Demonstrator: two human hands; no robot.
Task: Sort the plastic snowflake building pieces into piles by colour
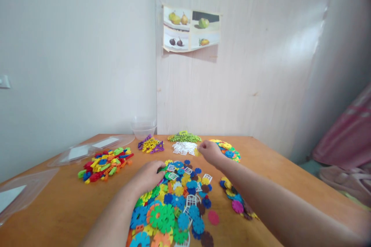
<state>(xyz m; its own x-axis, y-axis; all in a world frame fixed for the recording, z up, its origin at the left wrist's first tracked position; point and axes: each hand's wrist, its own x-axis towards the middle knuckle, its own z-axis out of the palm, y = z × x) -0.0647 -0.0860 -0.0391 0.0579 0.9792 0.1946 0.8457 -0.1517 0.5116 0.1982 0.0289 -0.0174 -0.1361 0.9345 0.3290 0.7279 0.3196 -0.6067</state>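
Note:
My left hand (149, 177) rests at the left edge of a mixed pile of plastic pieces (178, 200), its thumb and fingers slightly apart and nothing visible between them. Round notched discs in several colours and sizes make up most of that pile, with white lattice window pieces (191, 200) among them. Farther back, my right hand (211, 151) is closed in a pinch, with a yellow plastic piece (197, 152) at its fingertips. It hovers between a heap of white lattice pieces (184, 148) and a heap of larger coloured discs (229, 150).
Red, yellow and green building pieces (106, 164) lie at the left. Purple and yellow pieces (151, 144) and green pieces (184, 137) sit at the back. Small discs (236, 200) lie beside my right forearm. Clear bowls (144, 126) and clear lids (78, 154) stand behind and left.

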